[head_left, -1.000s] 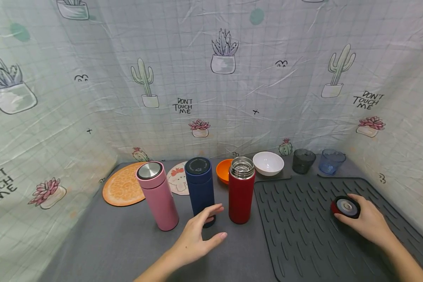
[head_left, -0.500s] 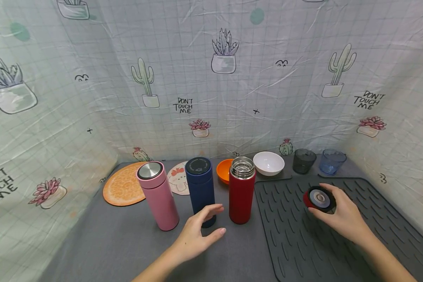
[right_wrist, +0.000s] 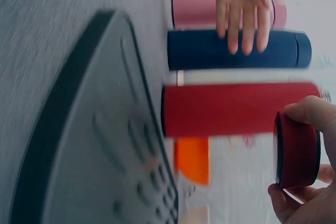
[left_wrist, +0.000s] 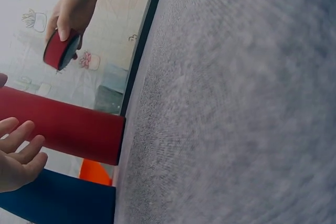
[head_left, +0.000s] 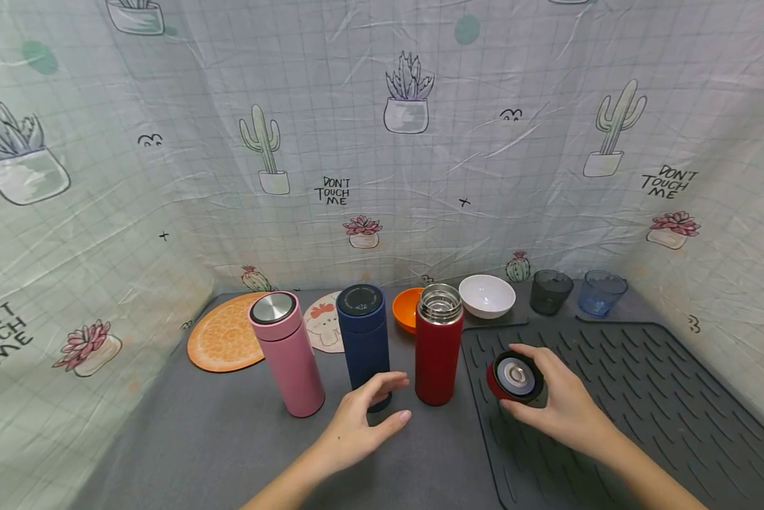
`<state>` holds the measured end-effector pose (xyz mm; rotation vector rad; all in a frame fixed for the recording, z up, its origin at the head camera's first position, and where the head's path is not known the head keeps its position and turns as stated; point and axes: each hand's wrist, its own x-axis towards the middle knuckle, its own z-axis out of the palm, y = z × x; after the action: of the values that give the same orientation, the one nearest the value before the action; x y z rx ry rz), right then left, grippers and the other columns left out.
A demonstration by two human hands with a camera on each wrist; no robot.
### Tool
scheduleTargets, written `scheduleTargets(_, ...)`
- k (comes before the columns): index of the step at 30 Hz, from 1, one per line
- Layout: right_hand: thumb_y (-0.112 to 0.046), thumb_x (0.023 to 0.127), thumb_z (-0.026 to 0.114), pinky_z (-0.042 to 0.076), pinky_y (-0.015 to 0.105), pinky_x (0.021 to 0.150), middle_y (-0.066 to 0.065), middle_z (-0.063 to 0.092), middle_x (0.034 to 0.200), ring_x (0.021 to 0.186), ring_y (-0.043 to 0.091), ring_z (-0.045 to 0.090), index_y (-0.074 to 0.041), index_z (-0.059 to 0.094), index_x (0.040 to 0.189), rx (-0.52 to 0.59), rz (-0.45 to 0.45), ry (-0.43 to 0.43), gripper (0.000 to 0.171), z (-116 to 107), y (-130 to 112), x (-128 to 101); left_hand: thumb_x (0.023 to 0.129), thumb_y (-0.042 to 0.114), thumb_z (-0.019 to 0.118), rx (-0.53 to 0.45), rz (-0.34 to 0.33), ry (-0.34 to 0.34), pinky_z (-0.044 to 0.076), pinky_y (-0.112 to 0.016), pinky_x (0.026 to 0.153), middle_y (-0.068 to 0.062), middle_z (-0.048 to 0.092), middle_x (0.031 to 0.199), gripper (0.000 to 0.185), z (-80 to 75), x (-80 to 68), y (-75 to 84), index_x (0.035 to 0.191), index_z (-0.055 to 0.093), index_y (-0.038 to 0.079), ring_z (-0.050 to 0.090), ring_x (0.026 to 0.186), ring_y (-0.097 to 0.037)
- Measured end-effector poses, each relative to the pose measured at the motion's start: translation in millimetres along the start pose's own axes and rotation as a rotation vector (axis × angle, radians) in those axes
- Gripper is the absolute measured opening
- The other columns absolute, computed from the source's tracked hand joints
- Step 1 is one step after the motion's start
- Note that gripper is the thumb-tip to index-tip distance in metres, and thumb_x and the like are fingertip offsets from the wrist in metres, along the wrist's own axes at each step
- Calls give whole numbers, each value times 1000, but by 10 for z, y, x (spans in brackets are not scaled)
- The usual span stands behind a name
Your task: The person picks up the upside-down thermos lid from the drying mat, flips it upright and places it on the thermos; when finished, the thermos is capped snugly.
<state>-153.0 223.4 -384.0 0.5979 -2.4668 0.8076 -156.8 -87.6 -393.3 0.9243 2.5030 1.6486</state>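
My right hand (head_left: pixel 563 400) pinches a red bottle lid (head_left: pixel 498 382) between thumb and fingers, above the left part of the dark mat. The lid's grey inner side with a metal centre faces the head camera. A red thermos bottle (head_left: pixel 437 361) stands upright just left of it, its steel mouth uncovered. My left hand (head_left: pixel 359 428) hovers in front of the blue thermos (head_left: pixel 362 333) with fingers spread loosely, thumb apart, holding nothing. In the right wrist view the lid (right_wrist: pixel 299 153) overlaps the top end of the red bottle (right_wrist: pixel 226 109).
A pink thermos (head_left: pixel 292 368) stands at left. Behind are an orange-slice mat (head_left: pixel 222 340), a round cartoon mat (head_left: pixel 321 329), an orange bowl (head_left: pixel 403 312), a white bowl (head_left: pixel 486 297), a dark cup (head_left: pixel 550 292) and a blue cup (head_left: pixel 601 292). The ridged mat (head_left: pixel 630 397) covers the right side.
My right hand has carried the red lid leftward across the mat, close to the red bottle. The left hand and the bottles have stayed nearly still.
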Motion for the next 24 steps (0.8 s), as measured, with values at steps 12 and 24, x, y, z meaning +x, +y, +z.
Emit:
scheduleTargets(12,-16,64,83,47,27,80,-8,49,117,100,9,50,-14,44,130,203,-162,-77,76,296,-419,102,91,18,58,-158,-43,-62,46,-37,89,-11,56,123,37,38,-9,-1,127,49,11,51,114,-24)
scheduleTargets(24,-18,65,82,48,29,81,-5,48,118,101,11,49,-14,43,130,300,-272,-151,75,596,-687,142,94,24,52,-265,-129,-170,48,-23,83,-12,61,113,43,39,-13,-3,128,47,0,60,99,-13)
